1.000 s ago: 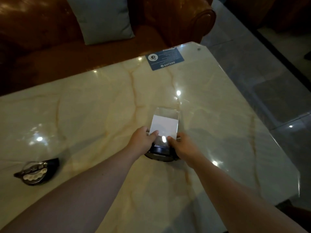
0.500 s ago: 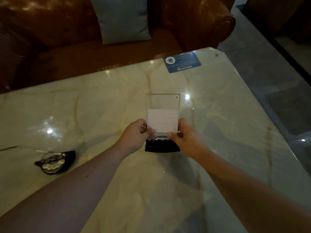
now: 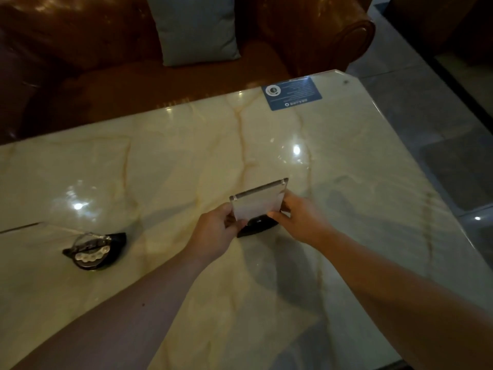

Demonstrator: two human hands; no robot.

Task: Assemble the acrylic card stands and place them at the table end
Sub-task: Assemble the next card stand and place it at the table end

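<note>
From the head camera, both hands hold one card stand over the middle of the worktop (image 3: 165,166). The left hand (image 3: 213,233) pinches the left edge of the clear acrylic panel (image 3: 257,202), and the right hand (image 3: 301,220) pinches its right edge, thumb low near the black base (image 3: 257,225). Whether the base rests on the worktop or hangs just above it, I cannot tell.

The risk, as I judge it, is the joint between panel and base. Both grips are on the panel, so a loosely seated base could drop out and strike the stone. The panel also leans away from the person; set down like that, the stand could tip. Smooth acrylic edges can slip in a fingertip pinch (the glossy worktop would let a dropped piece slide on).

The panel is flat, rectangular and transparent, with small fasteners at its top corners and a pale card inside. The base is dark, glossy and rounded. A second black base (image 3: 94,251) lies well apart to the left, with something clear and curved on it that is too dim to make out. The worktop is polished cream marble with amber veins, and a blue card (image 3: 292,93) lies near its far edge. Beyond stands a brown leather sofa (image 3: 314,30) with a grey fabric cushion (image 3: 197,28).
</note>
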